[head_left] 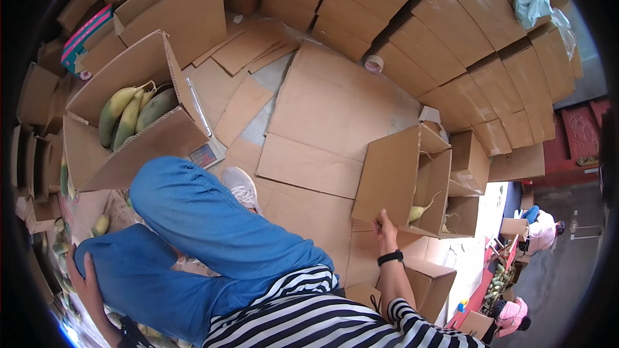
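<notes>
Box: the right-hand box [394,171] stands open beside the person's right side, its broad outer wall turned toward the flattened cardboard [322,103] on the floor.
Right hand: the right hand [386,225] is curled at the lower corner of that wall, seemingly closed on the cardboard edge; the fingertips are partly hidden, so how firm the hold is, I cannot tell.
Pale vegetable: a pale vegetable [420,211] with a thin, curling end lies inside that box, low down and close to the hand, not touched by it.
Left hand: the left hand [89,274] rests spread on the blue trousers [122,254] near the knee, fingers loose, with nothing in it.
Left-hand box: the left-hand box [132,158] stands open beyond the knees; long green vegetables [129,116] lie together inside.
Tipping: a hard pull on one corner could tilt or twist the right-hand box, since the hold seems to be on one side only, and the pale vegetable might roll.
Tearing: thin cardboard could crease or rip if the load hung from that edge.
Snagging: neighbouring boxes [469,161] crowd close behind, so a swing could knock them.
Footing: the shoe [241,187] is on loose cardboard sheets, which might slide if weight shifts suddenly.
</notes>
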Demonstrator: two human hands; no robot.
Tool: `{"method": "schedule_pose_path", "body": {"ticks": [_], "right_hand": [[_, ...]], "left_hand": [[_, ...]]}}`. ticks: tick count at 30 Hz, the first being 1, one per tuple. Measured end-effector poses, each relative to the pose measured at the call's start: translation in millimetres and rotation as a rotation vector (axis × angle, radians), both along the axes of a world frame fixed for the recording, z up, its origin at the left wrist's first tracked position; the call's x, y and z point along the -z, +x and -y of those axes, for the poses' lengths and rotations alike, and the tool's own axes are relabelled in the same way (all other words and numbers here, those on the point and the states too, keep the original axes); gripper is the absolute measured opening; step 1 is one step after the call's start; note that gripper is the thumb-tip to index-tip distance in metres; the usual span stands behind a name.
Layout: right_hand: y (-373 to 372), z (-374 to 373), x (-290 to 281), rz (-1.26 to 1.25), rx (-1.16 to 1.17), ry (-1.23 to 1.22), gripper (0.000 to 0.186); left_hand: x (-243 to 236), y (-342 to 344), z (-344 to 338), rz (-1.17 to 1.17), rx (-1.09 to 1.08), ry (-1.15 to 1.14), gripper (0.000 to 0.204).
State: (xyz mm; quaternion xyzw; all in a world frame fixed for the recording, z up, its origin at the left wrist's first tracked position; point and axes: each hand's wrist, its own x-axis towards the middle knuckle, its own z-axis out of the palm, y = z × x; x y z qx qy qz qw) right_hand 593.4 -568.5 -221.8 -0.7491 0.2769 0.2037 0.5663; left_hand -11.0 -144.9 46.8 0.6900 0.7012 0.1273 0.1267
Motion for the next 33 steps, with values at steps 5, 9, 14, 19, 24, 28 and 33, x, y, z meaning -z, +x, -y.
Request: {"method": "schedule_pose_path", "body": {"ticks": [5,9,14,19,24,28,33], "right_hand": [[55.4,-32.9,15.6,-0.007,-0.041,0.080,0.030],[94.5,-31.6,21.4,-0.024,-0.011,0.139,0.031],[50.2,-92.2,1.5,-0.341,-0.601,0.037,0.039],[-45.0,-304.0,-139.0,0.058,-1.294,0.147,0.039],[-93.9,-496.7,-239.5,0.717,-1.750,0.000,0.059],[-134.0,-610.6,-248.6,0.641,-1.941,-0.373,0.067],[-129.0,-636.2,-202.6,0.657,-1.963,-0.413,0.056]], "left_hand": [[-37.6,5.2,-4.7,-0.115,0.124,-0.217,0.049],[-49.8,20.9,-54.0,-0.033,0.304,-0.018,0.045],[-13.4,48.9,-141.4,0.050,0.190,0.081,0.048],[46.9,51.6,-187.0,0.025,0.065,0.055,0.057],[57.0,25.9,-217.8,0.079,0.030,-0.120,0.051],[67.6,29.0,-213.6,0.208,0.036,-0.342,0.043],[73.6,39.9,-217.6,0.108,0.129,-0.271,0.038]]}}
